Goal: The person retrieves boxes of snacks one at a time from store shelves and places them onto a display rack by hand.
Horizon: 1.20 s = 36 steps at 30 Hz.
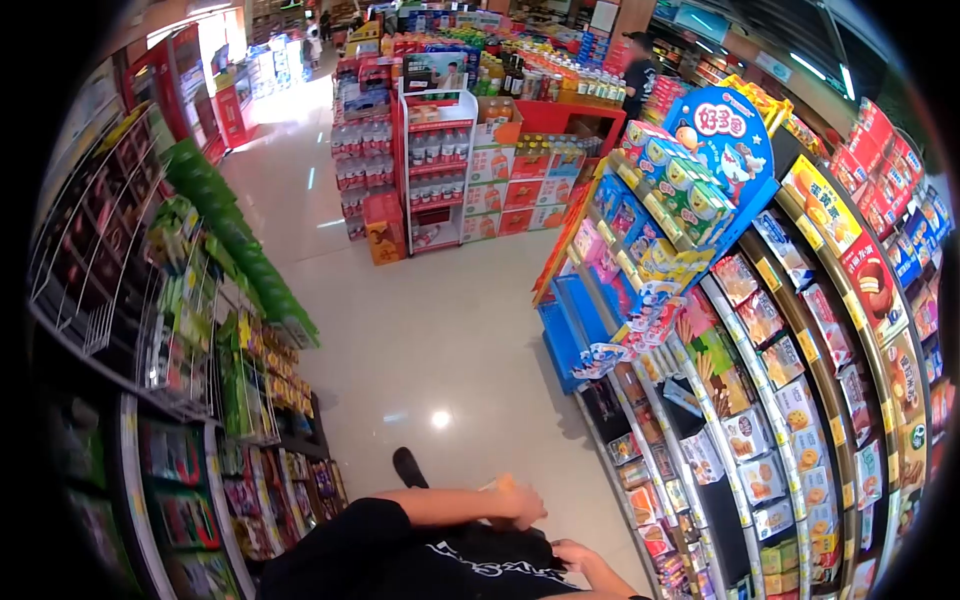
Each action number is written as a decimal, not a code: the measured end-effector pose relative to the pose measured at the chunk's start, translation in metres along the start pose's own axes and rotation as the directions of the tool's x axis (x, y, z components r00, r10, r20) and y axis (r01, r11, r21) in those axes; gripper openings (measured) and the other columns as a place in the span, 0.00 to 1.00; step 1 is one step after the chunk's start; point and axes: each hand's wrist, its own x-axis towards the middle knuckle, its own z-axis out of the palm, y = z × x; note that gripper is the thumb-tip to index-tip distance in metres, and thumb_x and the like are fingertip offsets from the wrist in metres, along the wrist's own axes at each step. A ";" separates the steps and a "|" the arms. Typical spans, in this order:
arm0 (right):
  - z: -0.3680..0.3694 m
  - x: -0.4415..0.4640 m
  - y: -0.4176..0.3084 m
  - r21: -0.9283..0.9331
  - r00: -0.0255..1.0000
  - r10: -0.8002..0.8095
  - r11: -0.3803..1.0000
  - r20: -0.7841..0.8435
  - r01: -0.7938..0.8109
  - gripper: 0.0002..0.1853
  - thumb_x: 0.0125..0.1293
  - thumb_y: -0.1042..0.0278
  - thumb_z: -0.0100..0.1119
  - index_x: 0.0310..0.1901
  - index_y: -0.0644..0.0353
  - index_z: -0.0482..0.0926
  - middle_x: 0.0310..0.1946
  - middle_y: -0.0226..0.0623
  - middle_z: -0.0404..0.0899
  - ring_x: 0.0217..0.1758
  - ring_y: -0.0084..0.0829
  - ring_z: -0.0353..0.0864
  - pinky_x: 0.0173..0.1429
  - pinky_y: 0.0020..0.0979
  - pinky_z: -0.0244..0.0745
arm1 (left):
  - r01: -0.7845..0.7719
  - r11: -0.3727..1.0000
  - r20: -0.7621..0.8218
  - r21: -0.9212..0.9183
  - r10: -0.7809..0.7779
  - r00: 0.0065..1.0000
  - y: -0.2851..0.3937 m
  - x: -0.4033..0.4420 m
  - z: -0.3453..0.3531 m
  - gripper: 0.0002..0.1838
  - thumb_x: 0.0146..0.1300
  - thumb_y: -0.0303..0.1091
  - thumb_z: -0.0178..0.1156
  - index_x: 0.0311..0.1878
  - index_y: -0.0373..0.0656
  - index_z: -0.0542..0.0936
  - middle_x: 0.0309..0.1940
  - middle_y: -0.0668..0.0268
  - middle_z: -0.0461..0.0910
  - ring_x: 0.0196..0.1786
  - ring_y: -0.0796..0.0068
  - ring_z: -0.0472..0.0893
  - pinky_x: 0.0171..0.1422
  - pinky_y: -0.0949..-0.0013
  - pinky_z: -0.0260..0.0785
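My left hand is held across the front of my body at waist height, its fingers curled. A small pale patch shows at its near edge, too blurred to name, and what the fingers hold, if anything, is hidden. My right hand is low at my side, by the hem of my black T-shirt with white lettering. Its fingertips are close to a dark edge, which may be cloth or an object; I cannot tell. One dark shoe shows on the floor ahead of me.
Curved snack shelves rise at the right, with a blue display stand at their end. Wire racks of packets line the left. Ahead stand a bottle shelf and stacked drink cartons. A person in dark clothes is farther back.
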 end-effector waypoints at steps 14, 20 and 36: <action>0.150 0.038 -0.376 -0.080 0.979 -0.090 0.994 -0.183 0.077 0.20 0.71 0.58 0.63 0.62 0.54 0.83 0.51 0.35 0.86 0.40 0.29 0.84 0.34 0.25 0.80 | 0.315 0.614 -0.418 -0.723 -0.753 0.509 -0.343 -0.295 -0.089 0.26 0.66 0.51 0.61 0.61 0.45 0.79 0.49 0.48 0.85 0.56 0.45 0.83 0.59 0.49 0.76; 0.180 0.081 -0.620 -0.630 0.810 -0.584 0.611 0.051 0.480 0.50 0.62 0.41 0.74 0.74 0.70 0.66 0.70 0.55 0.73 0.73 0.45 0.74 0.75 0.42 0.70 | -0.028 0.419 -0.420 -0.907 -0.903 0.089 -0.449 -0.390 -0.126 0.25 0.71 0.51 0.63 0.58 0.40 0.80 0.48 0.49 0.86 0.52 0.52 0.85 0.58 0.58 0.76; 0.143 0.128 -1.067 0.245 0.402 -0.916 0.387 -0.010 0.889 0.32 0.73 0.68 0.65 0.75 0.63 0.64 0.54 0.34 0.82 0.47 0.22 0.83 0.49 0.26 0.80 | -0.527 0.396 -0.436 -0.752 -0.898 -0.054 -0.706 -0.359 -0.358 0.33 0.81 0.52 0.51 0.78 0.42 0.60 0.65 0.56 0.74 0.61 0.65 0.78 0.65 0.64 0.72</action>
